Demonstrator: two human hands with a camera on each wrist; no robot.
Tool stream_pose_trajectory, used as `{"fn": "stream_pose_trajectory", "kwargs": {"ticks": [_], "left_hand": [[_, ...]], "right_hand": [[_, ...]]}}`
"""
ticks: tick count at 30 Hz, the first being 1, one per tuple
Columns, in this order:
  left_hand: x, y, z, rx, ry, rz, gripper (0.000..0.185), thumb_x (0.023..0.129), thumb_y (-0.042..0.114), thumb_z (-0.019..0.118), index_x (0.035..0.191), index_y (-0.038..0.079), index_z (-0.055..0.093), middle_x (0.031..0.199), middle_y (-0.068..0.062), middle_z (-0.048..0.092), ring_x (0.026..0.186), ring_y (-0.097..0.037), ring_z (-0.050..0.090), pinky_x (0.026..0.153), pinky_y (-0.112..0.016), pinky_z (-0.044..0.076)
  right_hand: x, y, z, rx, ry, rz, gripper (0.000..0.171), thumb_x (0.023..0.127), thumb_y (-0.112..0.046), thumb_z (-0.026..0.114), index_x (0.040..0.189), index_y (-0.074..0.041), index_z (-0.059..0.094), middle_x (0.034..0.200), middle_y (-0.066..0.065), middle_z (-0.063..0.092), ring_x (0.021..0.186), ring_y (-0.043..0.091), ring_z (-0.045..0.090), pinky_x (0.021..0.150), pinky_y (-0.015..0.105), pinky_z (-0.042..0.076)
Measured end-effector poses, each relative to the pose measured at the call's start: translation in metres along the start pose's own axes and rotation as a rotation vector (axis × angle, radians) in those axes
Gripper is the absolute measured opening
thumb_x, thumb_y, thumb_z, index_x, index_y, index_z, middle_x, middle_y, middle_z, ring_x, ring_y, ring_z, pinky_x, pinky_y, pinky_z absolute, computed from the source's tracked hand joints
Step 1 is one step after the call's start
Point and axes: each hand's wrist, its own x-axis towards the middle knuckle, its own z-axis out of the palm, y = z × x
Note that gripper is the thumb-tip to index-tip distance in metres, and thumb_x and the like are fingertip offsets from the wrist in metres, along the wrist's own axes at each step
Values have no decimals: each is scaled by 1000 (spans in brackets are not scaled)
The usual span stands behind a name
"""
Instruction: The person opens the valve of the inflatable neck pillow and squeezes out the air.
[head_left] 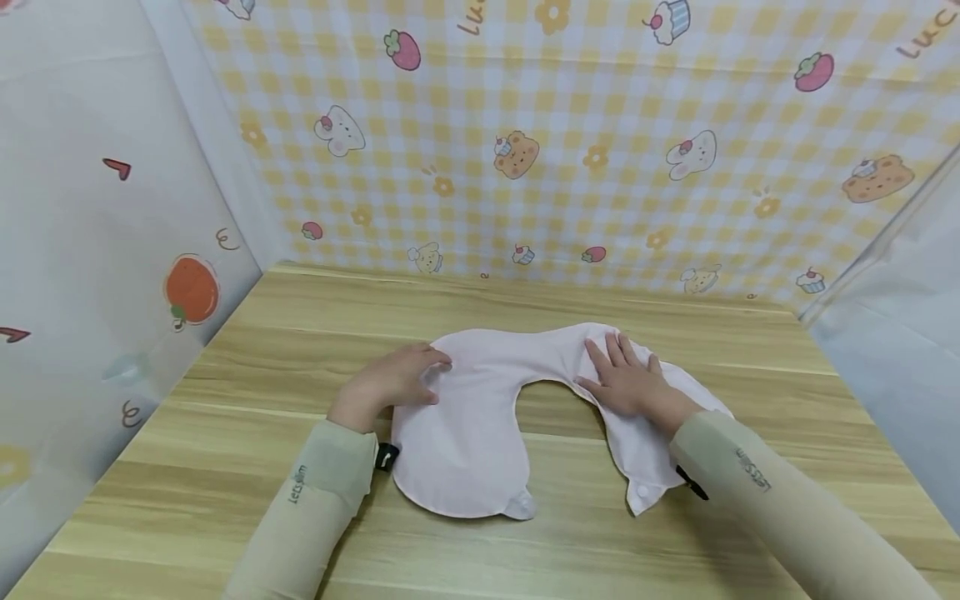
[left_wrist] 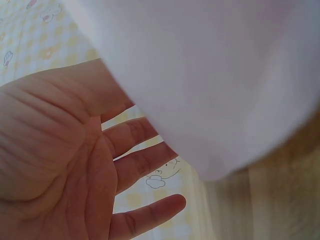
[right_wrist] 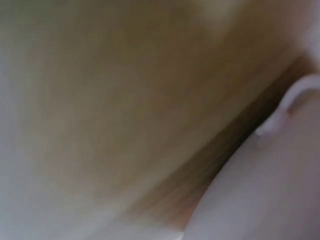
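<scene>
A pale pink, U-shaped neck pillow cover lies spread on the table, its two ends toward me. It looks flat, and each end has a small tab. At its upper left edge is my left hand, thumb and fingers apart with a gap between them. In the left wrist view, the fingers of the left hand extend, partly hidden behind the cover's blurred edge. My right hand rests on the cover's right arm with fingers spread. The right wrist view is blurred and shows part of the cover.
The wood-grain table meets a yellow checked cloth wall at the back. Pale side walls stand left and right. A small black object shows by the left cuff, another by the right.
</scene>
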Motion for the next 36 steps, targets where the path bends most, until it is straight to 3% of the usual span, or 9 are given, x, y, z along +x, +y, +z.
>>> {"fn": "stream_pose_trajectory", "kwargs": {"ticks": [3, 6, 9, 12, 15, 17, 26, 36], "left_hand": [[0, 0, 1, -10, -6, 2, 54, 88, 18, 75, 139, 14, 57, 152, -16, 45, 142, -37, 41, 114, -54, 38], [1, 0, 1, -11, -5, 17, 54, 88, 17, 75, 139, 13, 57, 151, -17, 45, 141, -37, 41, 114, -54, 38], [0, -1, 0, -6, 1, 19, 54, 88, 17, 75, 139, 12, 57, 151, -18, 45, 141, -38, 41, 114, -54, 37], [-1, -1, -2, -4, 3, 18, 54, 88, 17, 75, 139, 11, 57, 152, -19, 44, 142, -39, 40, 114, -55, 37], [-1, -1, -3, -3, 0, 22, 54, 88, 17, 75, 138, 11, 57, 152, -20, 44, 142, -40, 40, 115, -55, 36], [-1, -1, -3, 2, 1, 25, 54, 88, 17, 75, 138, 11, 57, 151, -19, 45, 141, -40, 41, 114, -55, 36], [1, -3, -2, 4, 0, 24, 53, 88, 16, 75, 137, 11, 58, 151, -18, 46, 141, -39, 41, 114, -54, 37], [1, -7, -2, -11, -5, 19, 51, 89, 17, 74, 137, 12, 58, 152, -18, 44, 142, -38, 40, 114, -54, 37]], "right_hand": [[-10, 6, -1, 23, 88, -36, 73, 102, -53, 41, 159, -13, 21, 165, 26, 8, 150, 52, 0, 107, 82, 9], [-25, 14, -6, 43, 237, -75, 61, 100, -44, 53, 150, -10, 42, 157, 25, 32, 143, 55, 24, 102, 79, 29], [-39, 21, -12, 79, 387, -118, 41, 96, -32, 63, 126, -4, 60, 131, 25, 55, 118, 49, 48, 88, 64, 46], [-51, 28, -15, 134, 454, -161, 19, 91, -23, 68, 100, -6, 66, 100, 16, 62, 90, 34, 54, 77, 45, 43], [-61, 34, -13, 146, 436, -179, 12, 88, -23, 71, 87, -13, 65, 86, 5, 61, 79, 21, 51, 72, 35, 38], [-65, 36, -9, 147, 400, -180, 13, 88, -28, 72, 88, -17, 64, 87, 3, 61, 80, 19, 51, 73, 34, 38], [-66, 31, 2, 127, 247, -45, 38, 83, -58, 71, 108, -32, 60, 119, 6, 52, 111, 40, 44, 60, 52, 44], [-64, 32, 11, 145, 270, -43, 49, 78, -62, 74, 114, -32, 62, 128, 6, 50, 115, 39, 40, 64, 55, 40]]}}
